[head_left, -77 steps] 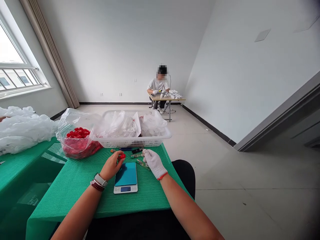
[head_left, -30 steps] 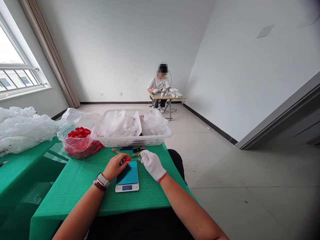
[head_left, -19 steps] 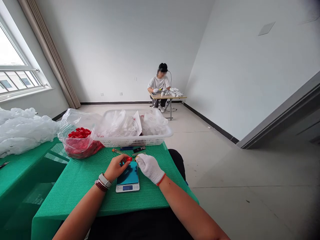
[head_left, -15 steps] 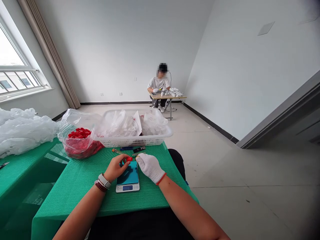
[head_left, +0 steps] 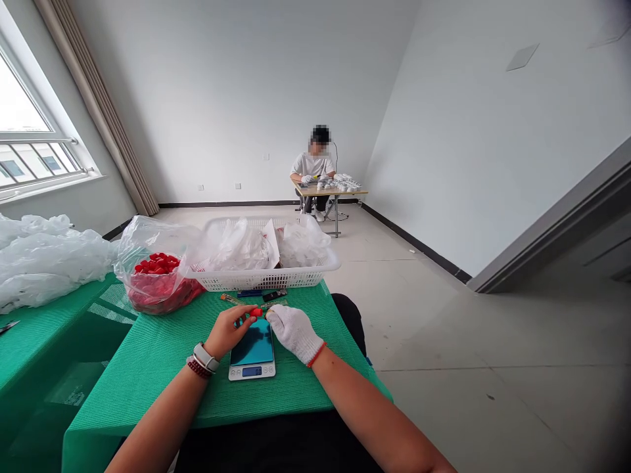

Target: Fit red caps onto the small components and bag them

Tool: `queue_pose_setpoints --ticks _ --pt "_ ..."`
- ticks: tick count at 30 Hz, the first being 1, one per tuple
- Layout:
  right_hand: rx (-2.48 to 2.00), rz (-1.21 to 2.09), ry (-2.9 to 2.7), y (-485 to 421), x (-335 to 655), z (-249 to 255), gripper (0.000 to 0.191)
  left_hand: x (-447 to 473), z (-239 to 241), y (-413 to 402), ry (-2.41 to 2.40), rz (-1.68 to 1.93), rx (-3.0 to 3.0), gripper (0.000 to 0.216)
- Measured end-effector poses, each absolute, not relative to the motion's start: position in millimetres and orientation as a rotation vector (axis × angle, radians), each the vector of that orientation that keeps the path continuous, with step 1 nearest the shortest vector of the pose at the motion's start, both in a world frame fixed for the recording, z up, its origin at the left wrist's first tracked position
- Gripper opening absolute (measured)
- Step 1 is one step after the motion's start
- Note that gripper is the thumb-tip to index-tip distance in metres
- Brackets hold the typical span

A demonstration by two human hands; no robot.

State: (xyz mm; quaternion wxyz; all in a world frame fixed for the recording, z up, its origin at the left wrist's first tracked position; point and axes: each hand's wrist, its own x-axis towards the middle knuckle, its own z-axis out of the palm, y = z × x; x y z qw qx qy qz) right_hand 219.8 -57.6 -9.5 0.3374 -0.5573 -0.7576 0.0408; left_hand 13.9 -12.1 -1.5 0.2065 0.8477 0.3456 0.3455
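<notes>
Between the thumb and fingers of my left hand (head_left: 233, 328), which is bare, a small red plastic piece (head_left: 256, 312) is pinched. My right hand (head_left: 292, 330) wears a white knitted glove with an orange-red cuff. Its fingers are closed close to the right end of the red piece; whatever they grip is too small to make out. Both hands hover over the far end of a digital scale (head_left: 251, 372) with a shiny blue-green plate and a lit display. Many similar red pieces (head_left: 158, 263) fill a clear plastic bag at the left.
Behind the hands stands a white slotted basket (head_left: 266, 281) with clear bags in it. A dark blue object (head_left: 249, 293) and a black one (head_left: 274, 295) lie before it. Clear bags (head_left: 49, 256) cover the left table. A person (head_left: 314, 164) sits at a far table.
My gloved right hand has shifted very slightly left, toward the red piece. The left hand keeps its hold, and the red piece shows a little more. Elsewhere nothing visibly differs.
</notes>
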Motion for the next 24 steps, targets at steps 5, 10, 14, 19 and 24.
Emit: queue_pose_setpoints --ticks 5,10,14,19,24 --pt "-1.467 0.138 -1.901 -54.9 222.0 -13.7 0.040 14.5 0.8 -13.7 0.917 0.950 2.376 0.025" --pt "-1.395 0.180 -1.959 -57.4 220.9 -9.8 0.040 14.1 -1.7 -11.9 1.009 0.961 2.378 0.022" --pt "-1.433 0.152 -1.966 -56.7 220.1 -10.9 0.040 13.2 -3.7 -10.6 1.020 0.973 2.347 0.021" --pt "-1.487 0.143 -1.902 -54.1 222.1 -14.3 0.040 12.9 -3.5 -11.7 0.914 0.938 2.391 0.023" --pt "-1.409 0.175 -1.963 -57.6 222.9 -9.6 0.040 13.2 -1.8 -12.5 1.004 0.926 2.418 0.020"
